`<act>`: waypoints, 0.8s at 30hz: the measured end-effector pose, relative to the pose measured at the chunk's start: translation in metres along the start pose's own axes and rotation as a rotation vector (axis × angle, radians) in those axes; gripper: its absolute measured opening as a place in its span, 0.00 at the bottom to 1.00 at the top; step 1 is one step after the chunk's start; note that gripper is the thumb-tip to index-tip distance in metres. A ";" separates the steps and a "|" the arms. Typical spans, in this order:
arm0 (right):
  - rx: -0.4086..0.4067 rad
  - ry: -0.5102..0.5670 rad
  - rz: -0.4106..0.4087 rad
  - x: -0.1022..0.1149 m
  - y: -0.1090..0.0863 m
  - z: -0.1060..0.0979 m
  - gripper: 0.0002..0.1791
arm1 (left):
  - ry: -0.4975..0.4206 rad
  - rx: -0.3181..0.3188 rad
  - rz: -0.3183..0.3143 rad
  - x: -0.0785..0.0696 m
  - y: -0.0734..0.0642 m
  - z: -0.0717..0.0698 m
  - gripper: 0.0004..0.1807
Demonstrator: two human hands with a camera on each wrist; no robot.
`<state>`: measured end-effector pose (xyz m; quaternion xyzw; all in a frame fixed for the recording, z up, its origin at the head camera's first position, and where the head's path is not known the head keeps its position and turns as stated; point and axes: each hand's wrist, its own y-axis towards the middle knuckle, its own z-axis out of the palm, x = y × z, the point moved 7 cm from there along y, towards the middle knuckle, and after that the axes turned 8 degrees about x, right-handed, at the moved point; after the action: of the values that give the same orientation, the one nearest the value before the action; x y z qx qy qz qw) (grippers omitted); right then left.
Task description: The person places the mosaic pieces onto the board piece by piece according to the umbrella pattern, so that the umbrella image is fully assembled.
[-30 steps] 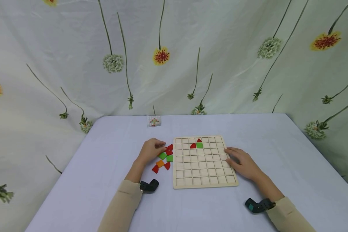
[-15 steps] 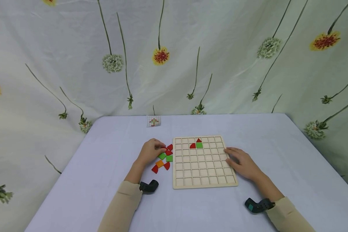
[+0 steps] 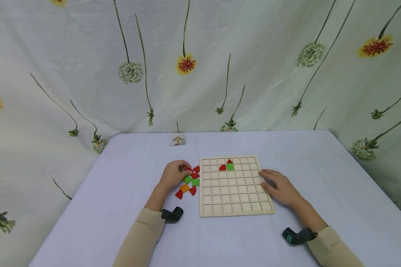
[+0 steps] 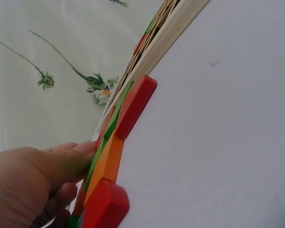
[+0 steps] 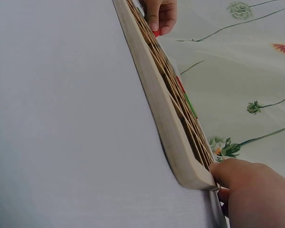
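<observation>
My left hand (image 3: 175,175) is over the left side of the loose pieces, pinching a red piece (image 3: 188,169) between thumb and fingertips; its full shape is hidden. Close by lie red quarter-circle pieces (image 3: 192,190), green square pieces (image 3: 187,179) and an orange square piece (image 3: 185,188). To their right lies a flat wooden grid board (image 3: 224,200). A red triangle (image 3: 229,161), a green square (image 3: 230,167) and a red quarter circle (image 3: 222,167) sit in its upper cells. My right hand (image 3: 280,188) rests against the board's right edge, its thumb (image 5: 228,172) touching the rim.
A small card (image 3: 178,139) printed with a coloured grid pattern lies at the back of the white-covered table (image 3: 137,148). Behind the table hangs a flowered cloth (image 3: 254,55). Each wrist wears a black camera (image 3: 172,214).
The left hand's fingertips have shifted slightly, and the red piece between them shows more now. The right hand, the board and the other pieces stay where they were.
</observation>
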<state>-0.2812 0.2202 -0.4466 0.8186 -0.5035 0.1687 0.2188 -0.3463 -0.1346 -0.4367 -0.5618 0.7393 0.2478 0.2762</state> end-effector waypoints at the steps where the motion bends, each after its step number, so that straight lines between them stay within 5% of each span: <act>1: 0.001 0.000 0.002 0.000 0.000 0.000 0.24 | 0.000 0.000 -0.001 0.000 0.000 0.000 0.06; 16: -0.002 0.014 -0.009 -0.004 -0.001 0.003 0.24 | -0.041 0.000 -0.004 -0.004 0.004 -0.002 0.05; 24: -0.005 0.011 -0.009 -0.003 0.000 0.001 0.24 | -0.050 0.069 0.031 -0.027 0.019 0.003 0.06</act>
<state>-0.2822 0.2222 -0.4492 0.8195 -0.4989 0.1710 0.2244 -0.3587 -0.1095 -0.4191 -0.5341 0.7490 0.2402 0.3099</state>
